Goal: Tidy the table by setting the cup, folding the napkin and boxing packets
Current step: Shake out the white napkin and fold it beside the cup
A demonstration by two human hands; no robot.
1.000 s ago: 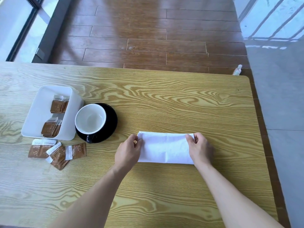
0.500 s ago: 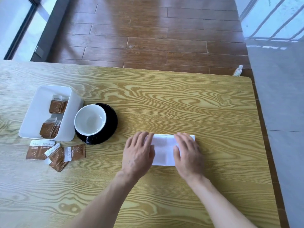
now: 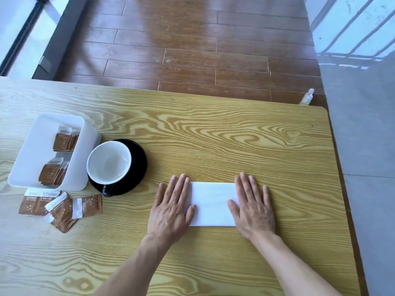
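A white napkin, folded into a flat rectangle, lies on the wooden table. My left hand rests flat on its left end, fingers spread. My right hand lies flat on its right end. Neither hand grips anything. A white-lined black cup sits on a black saucer to the left. A white box at the far left holds two stacks of brown packets. Several loose brown packets lie on the table in front of the box.
The table's right edge runs close to my right hand, with grey floor beyond. A small clear bottle stands on the wooden floor past the far right corner.
My hands went from pinching the napkin's ends to pressing flat on its middle, then slid outward to its two ends. The napkin stays folded in place.
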